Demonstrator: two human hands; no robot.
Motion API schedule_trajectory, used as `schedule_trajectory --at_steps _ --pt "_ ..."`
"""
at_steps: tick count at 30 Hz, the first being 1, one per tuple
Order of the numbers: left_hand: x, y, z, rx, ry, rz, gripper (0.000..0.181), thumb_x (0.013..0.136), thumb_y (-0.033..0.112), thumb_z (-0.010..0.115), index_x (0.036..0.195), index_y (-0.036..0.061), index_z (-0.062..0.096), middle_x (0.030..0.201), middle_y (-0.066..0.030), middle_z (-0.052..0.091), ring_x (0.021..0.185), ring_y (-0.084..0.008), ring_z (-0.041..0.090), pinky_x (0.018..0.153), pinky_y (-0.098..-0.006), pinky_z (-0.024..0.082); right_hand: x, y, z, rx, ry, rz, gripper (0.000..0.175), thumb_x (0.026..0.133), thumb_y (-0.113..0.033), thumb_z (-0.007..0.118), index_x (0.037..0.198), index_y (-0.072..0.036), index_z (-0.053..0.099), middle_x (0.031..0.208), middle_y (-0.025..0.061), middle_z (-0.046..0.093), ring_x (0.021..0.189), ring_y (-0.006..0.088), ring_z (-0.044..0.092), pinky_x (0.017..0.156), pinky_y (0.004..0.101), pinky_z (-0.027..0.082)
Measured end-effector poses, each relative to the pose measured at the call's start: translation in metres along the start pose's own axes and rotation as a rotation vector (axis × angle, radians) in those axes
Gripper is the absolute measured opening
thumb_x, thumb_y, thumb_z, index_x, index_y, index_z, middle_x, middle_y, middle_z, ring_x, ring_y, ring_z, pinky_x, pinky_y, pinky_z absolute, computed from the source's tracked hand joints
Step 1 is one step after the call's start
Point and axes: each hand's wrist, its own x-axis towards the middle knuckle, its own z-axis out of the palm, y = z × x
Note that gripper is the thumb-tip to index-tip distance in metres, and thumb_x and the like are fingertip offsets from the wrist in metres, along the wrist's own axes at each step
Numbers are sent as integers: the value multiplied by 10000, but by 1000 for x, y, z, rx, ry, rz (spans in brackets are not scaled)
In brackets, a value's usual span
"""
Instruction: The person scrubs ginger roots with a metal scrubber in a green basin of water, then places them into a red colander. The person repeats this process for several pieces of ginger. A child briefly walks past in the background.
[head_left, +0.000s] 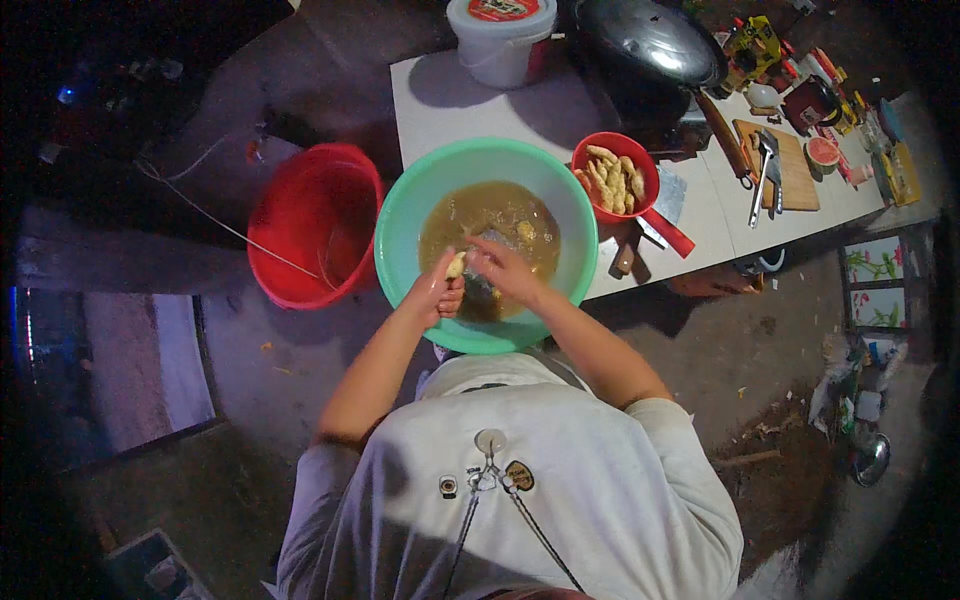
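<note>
A light-green plastic basin (390, 247) holds brownish, murky water (487, 202). Over it, my left hand (436, 292) grips a pale-yellow, knobbly food piece (456, 265), its upper end showing beside the thumb. Close to the right of that piece is my right hand (504, 268), fingers spread and slightly blurred, with nothing seen in it. A yellowish lump (525, 229) shows in the water. Beside the basin, on the table, a red plastic scoop (670, 234) contains several long, pale-yellow pieces (615, 180) of similar look.
A red bucket (307, 225) stands left of the basin. On the white table (431, 112) are a lidded white tub (499, 52), a wok with a metal lid (652, 37), a cleaver (627, 255) partly under the scoop, and a cutting board (799, 172) bearing metal tools (765, 169).
</note>
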Motion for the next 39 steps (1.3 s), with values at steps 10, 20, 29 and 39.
schedule_trajectory --at_steps 10,20,29,39 --pt "101 -1 38 1111 313 573 376 808 388 504 974 52 530 843 -129 558 727 -257 553 641 -351 451 -7 26 -104 850 754 127 291 812 -248 569 971 -8 526 760 32 560 685 119 539 634 243 442" --pt "174 -1 48 1423 499 549 261 755 153 529 1016 154 547 1145 -170 448 985 -322 489 795 -415 421 -34 48 -70 244 122 346 232 813 -225 527 931 -26 543 741 59 581 677 186 579 605 319 473" --pt "64 20 -6 122 536 453 256 816 295 558 906 56 542 739 -11 551 556 -83 453 503 -249 393 24 49 22 -905 80 -78 516 732 -328 576 1198 -160 435 1297 144 313 1231 320 238 971 462 247" --pt "17 -3 -70 -480 34 369 206 855 182 462 939 -3 497 832 -123 536 696 -186 490 607 -265 422 48 74 36 -792 -184 193 295 788 -265 510 1039 -112 538 1105 175 488 937 290 520 746 393 439"
